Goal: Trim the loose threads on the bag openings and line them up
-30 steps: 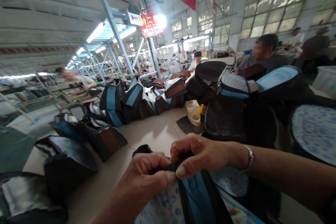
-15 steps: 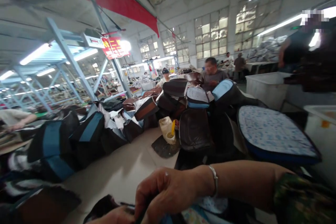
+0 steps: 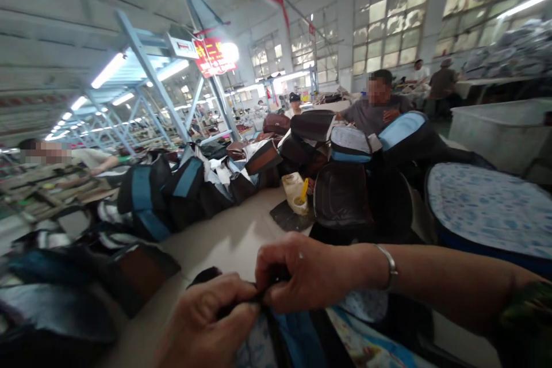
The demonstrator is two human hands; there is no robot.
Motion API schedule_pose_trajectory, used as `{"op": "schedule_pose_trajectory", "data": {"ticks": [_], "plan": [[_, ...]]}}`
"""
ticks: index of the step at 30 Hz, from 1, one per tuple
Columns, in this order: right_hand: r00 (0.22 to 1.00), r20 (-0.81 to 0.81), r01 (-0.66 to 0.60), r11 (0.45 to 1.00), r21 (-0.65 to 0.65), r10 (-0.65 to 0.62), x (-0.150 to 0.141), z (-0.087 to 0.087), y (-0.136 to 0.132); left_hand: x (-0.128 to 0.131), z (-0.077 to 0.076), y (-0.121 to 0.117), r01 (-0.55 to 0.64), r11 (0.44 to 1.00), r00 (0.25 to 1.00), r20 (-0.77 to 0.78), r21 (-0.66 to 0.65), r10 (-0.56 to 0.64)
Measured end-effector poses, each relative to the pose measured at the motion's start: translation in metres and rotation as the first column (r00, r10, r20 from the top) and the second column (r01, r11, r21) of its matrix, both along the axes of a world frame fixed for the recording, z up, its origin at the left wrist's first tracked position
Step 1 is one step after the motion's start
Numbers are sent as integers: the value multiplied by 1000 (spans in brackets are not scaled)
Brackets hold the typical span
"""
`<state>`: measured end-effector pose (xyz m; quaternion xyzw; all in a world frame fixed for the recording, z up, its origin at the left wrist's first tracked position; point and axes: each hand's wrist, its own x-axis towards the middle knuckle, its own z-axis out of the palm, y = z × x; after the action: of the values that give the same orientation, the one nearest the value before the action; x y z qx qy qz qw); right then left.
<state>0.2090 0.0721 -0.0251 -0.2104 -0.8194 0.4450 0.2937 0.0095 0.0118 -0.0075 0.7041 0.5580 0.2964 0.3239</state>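
At the bottom centre, my left hand (image 3: 211, 316) and my right hand (image 3: 302, 270) are close together, thumbs and fingertips pinching the same dark edge of an unfinished bag (image 3: 297, 336). The bag has black and blue fabric with a pale blue-patterned lining, and its lower part runs out of the picture. Under my right forearm, which wears a silver bangle (image 3: 388, 266), lies a colourful printed cloth (image 3: 366, 336). My fingers hide the exact spot they grip.
Beyond my hands, a yellow-handled brush (image 3: 304, 190) stands in a stained pale container (image 3: 295, 192) on the table (image 3: 224, 233). Black and blue bags (image 3: 142, 195) line the left. A patterned bag (image 3: 487, 201) lies right. A co-worker (image 3: 382, 106) sits across; a white bin (image 3: 495, 132) stands behind.
My view has shifted, so the scene sits further right and my left hand shows more fully. Both hands sit higher in the picture, still pinching the dark edge. The standing person at right is out of view.
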Motion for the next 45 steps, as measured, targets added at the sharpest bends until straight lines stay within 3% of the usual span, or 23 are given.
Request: {"op": "schedule_pose_trajectory", "data": {"ticks": [3, 5, 8, 11, 15, 16, 17, 19, 21, 23, 26, 29, 32, 34, 36, 38, 39, 42, 45], "plan": [[998, -65, 27, 998, 59, -23, 0, -1, -6, 4, 7, -6, 17, 1000, 1000, -12, -21, -17], [992, -128, 39, 982, 184, -16, -1, -3, -8, 2, 10, -9, 26, 996, 999, 29, -87, -24], [977, -206, 31, 913, 407, 59, -2, -4, -9, -4, 13, -10, 75, 970, 990, 133, -231, -45], [979, -158, -13, 807, 591, 131, -2, -2, -10, -8, 18, -9, 145, 923, 970, 234, -356, -62], [995, 31, -80, 566, 821, 97, 3, 4, -19, -10, 18, -8, 248, 844, 961, 231, -475, -153], [993, 35, -89, 538, 838, 109, 5, 5, -21, -11, 17, -9, 260, 845, 960, 216, -467, -176], [990, 15, -94, 560, 823, 143, 7, 7, -24, -11, 15, -11, 269, 856, 960, 196, -442, -200], [977, -64, -108, 735, 670, 202, 12, 10, -29, -12, 15, -16, 283, 887, 959, 129, -365, -253], [977, -131, -109, 925, 363, 167, 15, 14, -30, -10, 17, -22, 276, 924, 960, 28, -265, -279], [989, -93, -111, 991, 73, 117, 17, 19, -26, -8, 21, -29, 259, 955, 961, -63, -148, -270], [971, 55, -228, 968, -101, 235, 17, 28, -12, -3, 26, -36, 269, 963, 957, -120, 30, -264], [895, 168, -400, 910, -111, 414, 17, 39, 2, 0, 28, -39, 297, 945, 948, -160, 138, -274], [836, 237, -479, 869, -123, 495, 16, 51, 0, 1, 29, -40, 336, 917, 933, -210, 214, -293], [852, 277, -450, 892, -43, 443, 14, 57, -12, 0, 33, -39, 357, 900, 923, -245, 251, -298], [922, 279, -327, 925, 194, 268, 10, 63, -25, -3, 38, -37, 370, 890, 916, -264, 267, -301], [974, 196, -185, 900, 395, 114, 5, 68, -33, -10, 42, -35, 363, 894, 920, -255, 261, -299], [982, 152, -170, 898, 407, 117, 2, 70, -33, -15, 44, -34, 355, 899, 924, -243, 254, -296], [939, 19, -343, 931, 122, 344, -3, 68, -20, -34, 41, -34, 323, 918, 938, -206, 230, -279], [884, -35, -467, 877, -109, 466, -9, 47, 0, -54, 29, -39, 281, 947, 950, -189, 154, -251]]}}
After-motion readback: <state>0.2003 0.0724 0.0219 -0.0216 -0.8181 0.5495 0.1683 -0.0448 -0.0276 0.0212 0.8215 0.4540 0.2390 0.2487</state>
